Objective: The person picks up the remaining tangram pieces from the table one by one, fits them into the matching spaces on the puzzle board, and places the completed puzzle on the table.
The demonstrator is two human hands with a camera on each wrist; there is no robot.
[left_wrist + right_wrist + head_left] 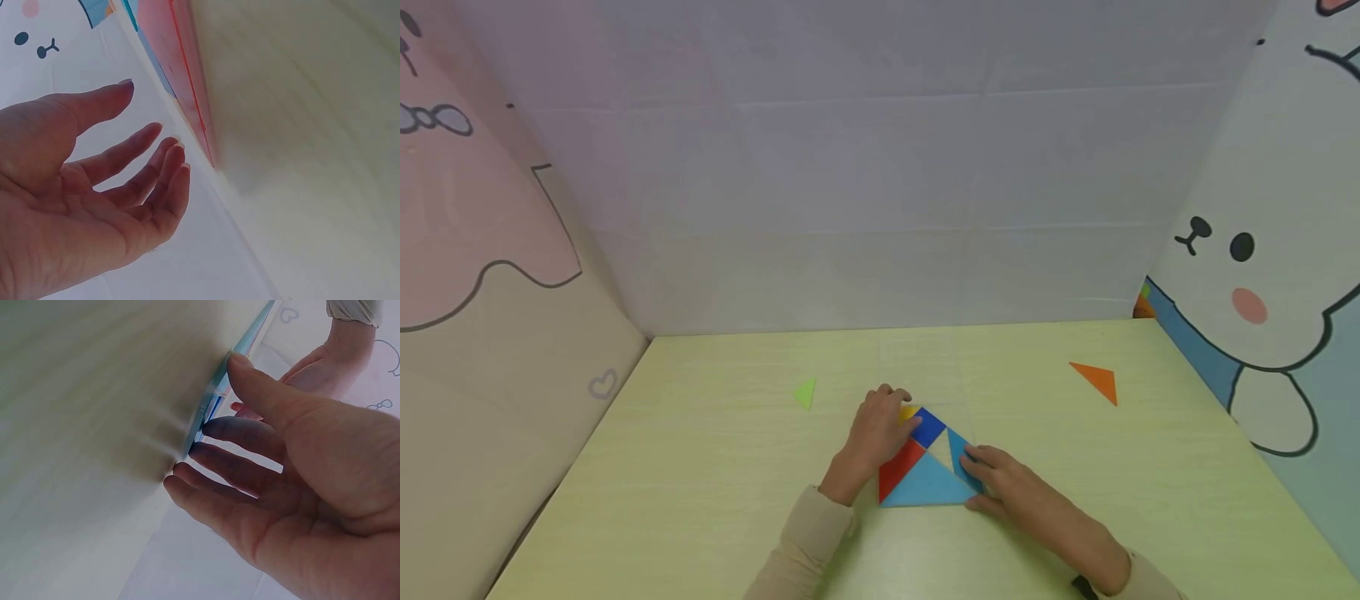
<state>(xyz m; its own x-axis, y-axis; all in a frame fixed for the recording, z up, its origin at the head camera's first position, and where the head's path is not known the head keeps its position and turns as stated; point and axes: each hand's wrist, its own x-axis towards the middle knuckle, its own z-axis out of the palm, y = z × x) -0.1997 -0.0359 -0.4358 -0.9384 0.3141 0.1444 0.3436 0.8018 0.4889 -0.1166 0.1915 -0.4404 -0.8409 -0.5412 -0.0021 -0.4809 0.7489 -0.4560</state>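
Several flat tangram pieces lie together on the table: a large light blue triangle (927, 485), a red piece (898, 468), a dark blue square (929, 427) and a yellow piece (907, 412) mostly behind the left hand. At their right lies a blue piece (958, 450), with a pale gap between it and the square. My right hand (1026, 496) touches this blue piece with its fingertips, its thumb by the light blue triangle's right corner. Over the upper left of the group is my left hand (874, 429); its fingers (128, 172) are loosely bent, holding nothing.
A small light green triangle (806, 393) lies left of the group, and an orange triangle (1099, 382) at the back right. Behind the pale table (715, 400) stands a white backdrop (880, 208), with cartoon-printed panels on both sides.
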